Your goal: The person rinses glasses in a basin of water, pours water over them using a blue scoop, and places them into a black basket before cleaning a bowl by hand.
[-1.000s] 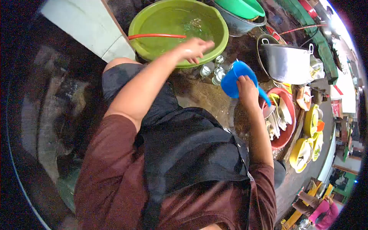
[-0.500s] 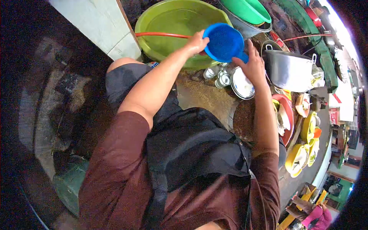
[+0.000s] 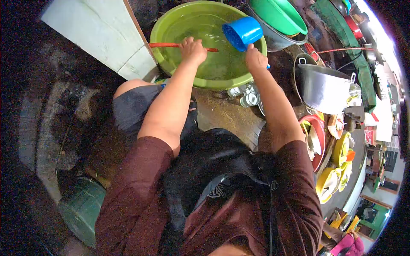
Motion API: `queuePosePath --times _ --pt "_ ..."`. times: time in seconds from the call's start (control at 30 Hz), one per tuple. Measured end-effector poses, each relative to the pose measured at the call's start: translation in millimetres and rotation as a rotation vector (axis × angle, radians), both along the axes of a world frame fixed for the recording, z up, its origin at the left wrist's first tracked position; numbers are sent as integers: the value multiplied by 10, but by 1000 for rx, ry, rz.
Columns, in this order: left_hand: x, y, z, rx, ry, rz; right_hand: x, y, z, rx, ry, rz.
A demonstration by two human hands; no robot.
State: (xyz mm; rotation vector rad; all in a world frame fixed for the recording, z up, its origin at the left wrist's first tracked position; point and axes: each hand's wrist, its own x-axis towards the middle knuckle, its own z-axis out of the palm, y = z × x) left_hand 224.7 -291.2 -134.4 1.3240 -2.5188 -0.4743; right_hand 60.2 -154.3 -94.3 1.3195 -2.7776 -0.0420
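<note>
In the head view, my left hand (image 3: 193, 51) is closed around an orange-red hose (image 3: 164, 45) that crosses the left rim of a large olive-green basin (image 3: 205, 84). The hose end points right, over shallow water in the basin. My right hand (image 3: 256, 59) grips the handle of a blue plastic dipper (image 3: 250, 32), whose blue tip shows below the fist. Tipped on its side above the basin's right part, the dipper has its mouth facing left and down. Several drinking glasses (image 3: 249, 99) stand just below the basin, close to my right forearm, which partly hides the stack of plates there.
A bright green basin (image 3: 282, 17) sits in a grey tub (image 3: 277, 40) at the upper right. Farther right are a large metal pot (image 3: 324, 87), a red basin with dishes (image 3: 317, 149) and yellow bowls (image 3: 328, 184). A white tiled block (image 3: 98, 32) stands left. Another person (image 3: 348, 245) is far off.
My left hand has left the dipper's rim and now holds the hose. My right hand, spread open before, has closed on the dipper's handle. The dipper has tipped sideways.
</note>
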Motion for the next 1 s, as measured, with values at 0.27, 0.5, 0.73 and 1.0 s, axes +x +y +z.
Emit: queuePosePath --times 0.27,0.5,0.73,1.0 --pt "-84 4 -66 -3 -108 -28 -138 -309 -644 162 6 79" --pt "-102 22 -70 -18 -226 2 -148 -444 -829 107 -263 -30" --pt "56 -124 144 5 -345 110 -509 -452 -890 -439 -824 -300" --pt "29 -160 147 55 -351 51 -276 139 148 -937 -1425 -385"
